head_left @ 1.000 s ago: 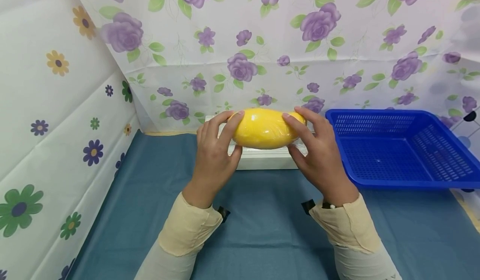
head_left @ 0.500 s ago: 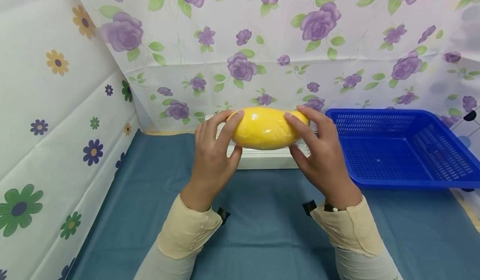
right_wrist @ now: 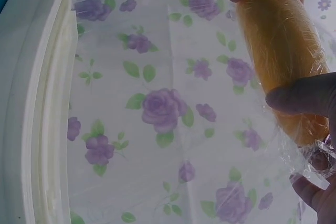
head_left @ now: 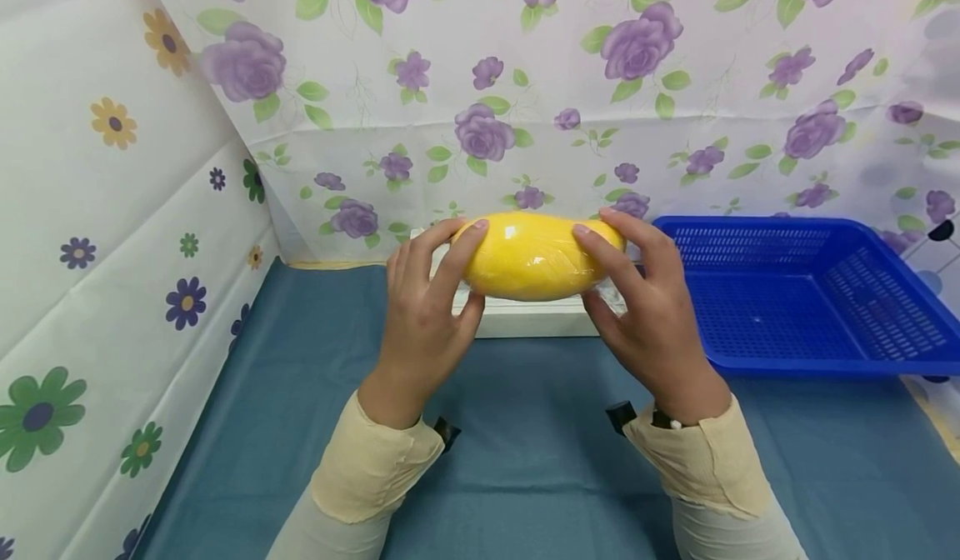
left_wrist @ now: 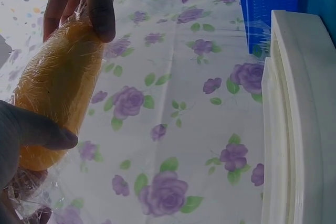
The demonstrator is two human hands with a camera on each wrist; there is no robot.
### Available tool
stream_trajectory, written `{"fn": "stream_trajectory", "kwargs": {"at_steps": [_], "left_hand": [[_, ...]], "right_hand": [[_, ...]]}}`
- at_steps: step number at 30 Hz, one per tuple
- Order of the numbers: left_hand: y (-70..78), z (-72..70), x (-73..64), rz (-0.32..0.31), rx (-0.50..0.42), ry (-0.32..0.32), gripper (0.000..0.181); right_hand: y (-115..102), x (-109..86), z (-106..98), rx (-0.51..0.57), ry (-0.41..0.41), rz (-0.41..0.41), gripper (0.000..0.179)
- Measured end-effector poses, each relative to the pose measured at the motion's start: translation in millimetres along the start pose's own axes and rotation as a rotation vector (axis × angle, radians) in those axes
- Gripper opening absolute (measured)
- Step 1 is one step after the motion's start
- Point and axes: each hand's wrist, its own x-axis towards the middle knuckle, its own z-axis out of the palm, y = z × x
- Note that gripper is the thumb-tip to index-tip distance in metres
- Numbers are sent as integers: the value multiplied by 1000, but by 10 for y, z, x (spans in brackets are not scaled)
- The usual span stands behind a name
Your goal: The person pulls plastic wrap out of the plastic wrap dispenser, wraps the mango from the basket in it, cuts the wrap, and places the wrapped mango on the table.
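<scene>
- Both hands are on the yellow bundle [head_left: 532,260], up in the air in the middle of the scene, lying crosswise between them.
- Left hand [head_left: 427,310] has its end pinched: fingertips over the top, thumb against the lower side.
- Right hand [head_left: 647,306] matches it at the opposite end, fingers bent over the upper surface and thumb tucked below.
- And look at the clear film [left_wrist: 34,192]! It wraps the bundle tightly along the middle, wrinkled and shiny, with loose crumpled stuff bunching at the ends beside the hands.
- Behind and below sits the white box [head_left: 536,324], partly hidden by the bundle; the wrist views show the two well apart.
- Over on the right, the blue basket [head_left: 806,368] rests on the blue-green cloth [head_left: 525,435], its mesh sides facing in.
- At the back hangs the floral sheet [head_left: 450,52], all purple roses and green leaves.
- Cream cuffs [head_left: 378,460] cover both wrists.
</scene>
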Motion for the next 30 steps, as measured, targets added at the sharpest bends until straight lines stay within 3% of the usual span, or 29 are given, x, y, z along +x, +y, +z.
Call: {"fn": "stream_trajectory", "kwargs": {"at_steps": [30], "left_hand": [[103, -107, 26, 32, -10, 34, 62]], "right_hand": [[-97, 18, -109, 10, 23, -19, 66]]}}
